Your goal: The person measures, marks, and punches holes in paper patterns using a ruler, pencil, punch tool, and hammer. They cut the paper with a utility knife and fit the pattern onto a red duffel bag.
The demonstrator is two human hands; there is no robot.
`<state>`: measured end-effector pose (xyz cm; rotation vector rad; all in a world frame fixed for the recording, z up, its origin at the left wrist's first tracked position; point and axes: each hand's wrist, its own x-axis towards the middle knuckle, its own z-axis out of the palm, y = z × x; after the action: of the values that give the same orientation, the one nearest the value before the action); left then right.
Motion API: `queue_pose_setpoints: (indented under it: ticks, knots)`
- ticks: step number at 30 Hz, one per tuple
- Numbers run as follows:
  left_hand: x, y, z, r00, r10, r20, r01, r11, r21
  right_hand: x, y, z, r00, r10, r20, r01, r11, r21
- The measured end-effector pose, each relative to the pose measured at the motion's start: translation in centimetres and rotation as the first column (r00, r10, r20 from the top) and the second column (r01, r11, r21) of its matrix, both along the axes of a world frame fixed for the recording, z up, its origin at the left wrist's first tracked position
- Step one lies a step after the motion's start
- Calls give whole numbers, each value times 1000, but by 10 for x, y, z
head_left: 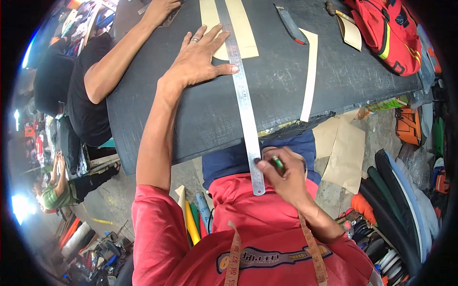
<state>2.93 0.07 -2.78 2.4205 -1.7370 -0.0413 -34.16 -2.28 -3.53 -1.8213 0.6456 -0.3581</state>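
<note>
My left hand (198,59) lies spread on the dark table, its fingers and thumb on a long metal ruler (245,112) and a cream paper piece (245,40). The ruler runs from the far side of the table past its near edge, toward my lap. Close to the ruler's near end, my right hand (285,174) is curled around a small green and dark object (277,162), perhaps a pen; motion blurs it. A narrow cream paper strip (310,78) lies right of the ruler, with a cutter (290,25) by its top end.
A red bag (389,35) and a curled paper piece (349,33) lie at the table's (200,124) far right. A co-worker's arm (119,57) rests at the left. Brown paper sheets (344,155) and dark rolls (389,209) are on the floor at the right.
</note>
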Motion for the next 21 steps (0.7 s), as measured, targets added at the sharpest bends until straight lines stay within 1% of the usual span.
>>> queue_pose_setpoints:
  ticks: [1,2,4,5,6,7,8,9,10,11,13,14,16,17,21]
  knots:
    - [0,0,-1,1000,4,11,-3,1000,-9,5,-8,6,999,-12,52,23,976,-215]
    - [0,0,-2,1000,5,21,-5,1000,-18,3,-14,21,999,-41,-29,37,993,-115]
    - [-4,1,-1,1000,11,27,-11,1000,-20,6,-31,26,991,-49,123,77,970,-230]
    - [-5,1,-1,999,19,33,-18,1000,-23,6,-36,31,993,-89,78,96,991,-97]
    - [-5,0,0,999,18,32,-17,1000,-23,11,-41,42,986,-144,81,140,989,56]
    - [-7,1,1,999,21,33,-20,999,-26,17,-45,55,977,-198,79,178,962,208]
    - [-7,2,1,999,24,31,-24,999,-27,34,-50,63,962,-219,162,225,974,-20]
    - [-6,3,1,999,25,32,-24,999,-26,41,-66,59,964,-164,210,209,955,-212]
    - [-5,3,0,1000,16,26,-15,999,-34,45,-83,54,964,-101,247,196,897,-397]
    - [-2,2,-2,1000,6,18,-6,999,-39,52,-94,52,968,-109,228,198,888,-416]
    - [-2,4,-1,1000,6,8,-6,999,-36,73,-101,65,956,-181,232,218,965,-143]
    - [-2,3,1,1000,3,-3,-3,999,-34,86,-107,56,951,-192,244,219,972,-88]
    - [-3,2,4,1000,3,-17,-4,1000,-28,113,-115,41,938,-144,314,153,988,-6]
    - [-3,2,5,1000,8,-31,-8,1000,-20,123,-118,39,941,-97,323,111,994,-23]
    - [-2,2,2,1000,8,-22,-9,1000,-17,157,-123,23,943,-84,324,100,994,-35]
